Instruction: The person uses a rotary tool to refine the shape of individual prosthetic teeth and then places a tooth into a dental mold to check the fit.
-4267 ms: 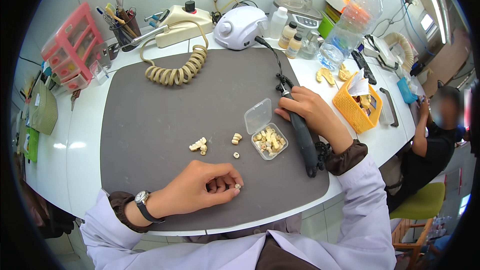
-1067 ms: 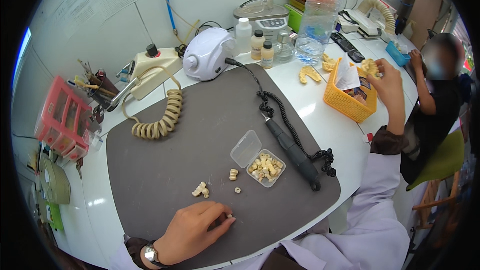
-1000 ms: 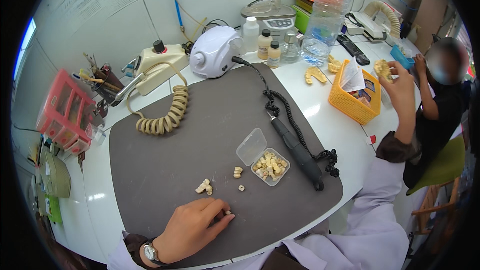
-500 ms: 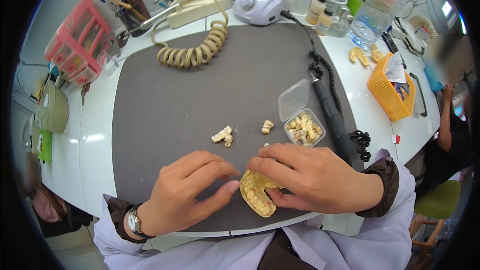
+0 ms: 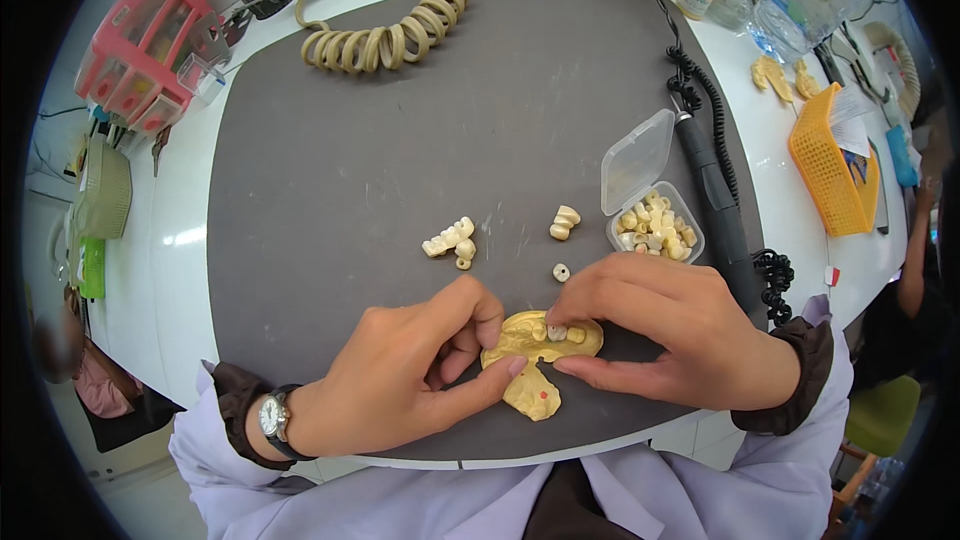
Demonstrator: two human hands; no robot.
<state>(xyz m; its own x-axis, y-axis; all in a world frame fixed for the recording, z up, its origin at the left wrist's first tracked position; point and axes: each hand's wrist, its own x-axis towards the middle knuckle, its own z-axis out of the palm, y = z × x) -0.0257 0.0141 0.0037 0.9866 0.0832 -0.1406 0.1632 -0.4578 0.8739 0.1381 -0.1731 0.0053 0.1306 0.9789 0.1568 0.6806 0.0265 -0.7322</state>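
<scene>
A yellow plaster dental cast point(image 5: 532, 400) rests near the mat's front edge, between my hands. My left hand point(image 5: 415, 360) is closed on the cast's left side, thumb over its near part and fingers curled behind. My right hand point(image 5: 665, 335) grips its right side: a fingertip presses on a pale tooth crown point(image 5: 558, 334) seated in the arch, with the thumb at the near edge. Just beyond the cast lies a loose single crown point(image 5: 561, 272). Farther away are a short joined crown piece point(image 5: 565, 222) and a small group of crown bridges point(image 5: 450, 242).
An open clear plastic box point(image 5: 655, 225) full of crowns stands beyond my right hand. Beside it lies a black handpiece point(image 5: 715, 195) with its coiled cord. A beige coiled hose point(image 5: 390, 45) is at the back, a yellow basket point(image 5: 835, 175) right, pink drawers point(image 5: 150, 50) left.
The cast has turned, and my left hand, apart from it before, now holds it. My right fingertips have moved onto the crown, uncovering the loose single crown. The whole view has shifted nearer.
</scene>
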